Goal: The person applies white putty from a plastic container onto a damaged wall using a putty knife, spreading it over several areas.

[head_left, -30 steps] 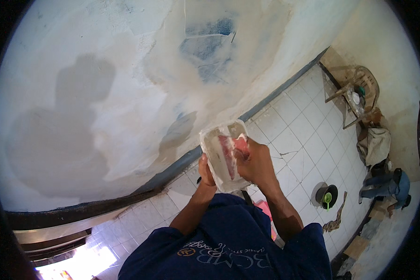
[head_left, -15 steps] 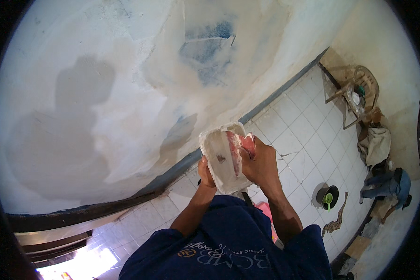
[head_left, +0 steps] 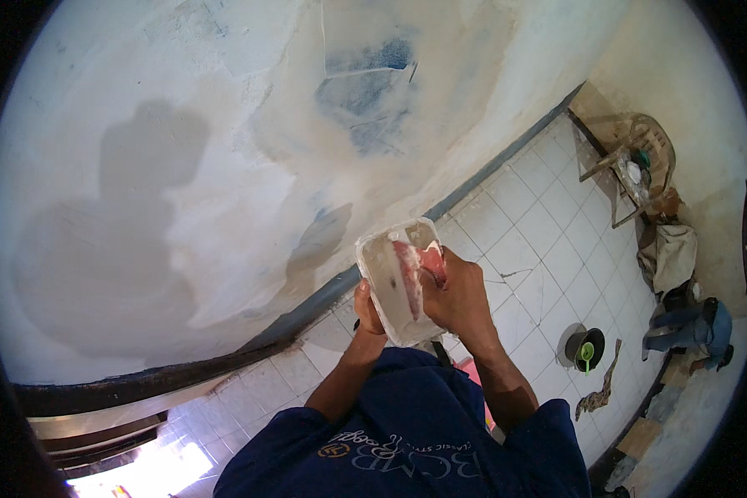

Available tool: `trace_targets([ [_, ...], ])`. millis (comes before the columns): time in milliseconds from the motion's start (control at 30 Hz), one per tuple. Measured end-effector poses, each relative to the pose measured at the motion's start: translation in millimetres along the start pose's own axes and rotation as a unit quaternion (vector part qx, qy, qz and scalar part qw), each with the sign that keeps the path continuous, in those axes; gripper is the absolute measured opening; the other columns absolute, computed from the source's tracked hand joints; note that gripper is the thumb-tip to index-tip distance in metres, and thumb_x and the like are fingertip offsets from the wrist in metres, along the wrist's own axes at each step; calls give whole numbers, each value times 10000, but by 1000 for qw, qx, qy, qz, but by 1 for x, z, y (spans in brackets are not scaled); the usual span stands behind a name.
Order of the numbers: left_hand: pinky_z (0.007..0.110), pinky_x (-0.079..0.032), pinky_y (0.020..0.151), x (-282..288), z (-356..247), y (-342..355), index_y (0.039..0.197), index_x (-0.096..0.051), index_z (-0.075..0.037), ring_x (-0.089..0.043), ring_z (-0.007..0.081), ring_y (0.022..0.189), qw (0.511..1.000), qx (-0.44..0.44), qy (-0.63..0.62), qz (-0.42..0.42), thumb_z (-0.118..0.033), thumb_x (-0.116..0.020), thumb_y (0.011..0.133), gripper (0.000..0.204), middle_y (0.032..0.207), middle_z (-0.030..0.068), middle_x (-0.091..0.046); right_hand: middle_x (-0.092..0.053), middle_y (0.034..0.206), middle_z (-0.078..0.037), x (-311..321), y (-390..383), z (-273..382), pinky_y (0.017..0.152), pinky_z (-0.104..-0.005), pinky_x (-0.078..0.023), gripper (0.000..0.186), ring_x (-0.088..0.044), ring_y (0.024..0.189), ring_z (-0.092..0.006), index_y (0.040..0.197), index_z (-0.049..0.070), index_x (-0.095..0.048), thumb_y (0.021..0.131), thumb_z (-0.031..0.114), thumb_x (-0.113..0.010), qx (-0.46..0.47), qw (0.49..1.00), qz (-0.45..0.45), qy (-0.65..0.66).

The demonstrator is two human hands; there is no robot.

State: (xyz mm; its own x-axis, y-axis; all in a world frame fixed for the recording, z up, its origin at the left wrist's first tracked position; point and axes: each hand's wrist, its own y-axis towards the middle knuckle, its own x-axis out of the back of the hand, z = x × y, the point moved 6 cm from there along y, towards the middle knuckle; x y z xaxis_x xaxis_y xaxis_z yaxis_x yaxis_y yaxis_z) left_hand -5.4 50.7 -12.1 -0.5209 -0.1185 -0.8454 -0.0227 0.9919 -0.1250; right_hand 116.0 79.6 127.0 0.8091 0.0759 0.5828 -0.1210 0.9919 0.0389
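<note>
In front of my body I hold a white rectangular plastic tub (head_left: 376, 278), smeared with pale putty. My left hand (head_left: 368, 310) is closed on its left side, thumb at the rim. My right hand (head_left: 460, 292) grips a red putty spreader (head_left: 408, 278) streaked with white. Its wide blade dips inside the tub, and its lower edge is partly hidden by the tub and my fingers. A little dark spot shows on the putty within the tub.
A patchy plastered wall (head_left: 249, 166) rises ahead and left. White floor tiles (head_left: 506, 241) lie to the right, with a black basin (head_left: 591, 342) holding a green scoop, a crumpled cloth (head_left: 602, 386) and a cluttered chair (head_left: 643, 158). Another person (head_left: 697, 328) bends over at far right.
My right hand has shifted the putty spreader slightly to the left inside the tub. My left hand stays on the tub. The other person has moved slightly.
</note>
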Motion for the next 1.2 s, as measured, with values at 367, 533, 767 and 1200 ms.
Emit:
trace_targets([
  [367,396,-484,908,18,6,2,1347,-466,-60,-575,273,1074,999,-5,-31,36,-579,-539,824,741,1217,133,-572,-622,708,-251,-19,-6,3,591,-402,-502,201,-647,678,-406,938,-39,-602,780,81,-631,33,999,39,-7],
  [533,391,-463,958,17,5,1,1373,-446,-62,-562,278,1126,999,-25,-9,28,-563,-519,845,732,1273,146,-549,-626,717,-248,-11,-7,9,596,-402,-505,211,-649,694,-409,956,-29,-617,786,92,-641,26,999,19,40],
  [767,411,-445,1006,24,6,-1,1398,-419,-67,-539,294,1176,999,-21,-38,-12,-581,-497,848,757,1315,151,-521,-639,743,-252,-5,-10,7,598,-397,-512,227,-656,689,-406,977,-38,-616,794,96,-637,-6,997,26,74],
  [1200,444,-445,983,21,9,-1,1363,-450,-92,-534,308,1150,1000,-1,6,-8,-617,-525,805,769,1258,141,-544,-621,689,-237,-6,-5,-3,584,-411,-500,201,-639,645,-402,932,-31,-604,776,94,-625,21,999,25,-37],
])
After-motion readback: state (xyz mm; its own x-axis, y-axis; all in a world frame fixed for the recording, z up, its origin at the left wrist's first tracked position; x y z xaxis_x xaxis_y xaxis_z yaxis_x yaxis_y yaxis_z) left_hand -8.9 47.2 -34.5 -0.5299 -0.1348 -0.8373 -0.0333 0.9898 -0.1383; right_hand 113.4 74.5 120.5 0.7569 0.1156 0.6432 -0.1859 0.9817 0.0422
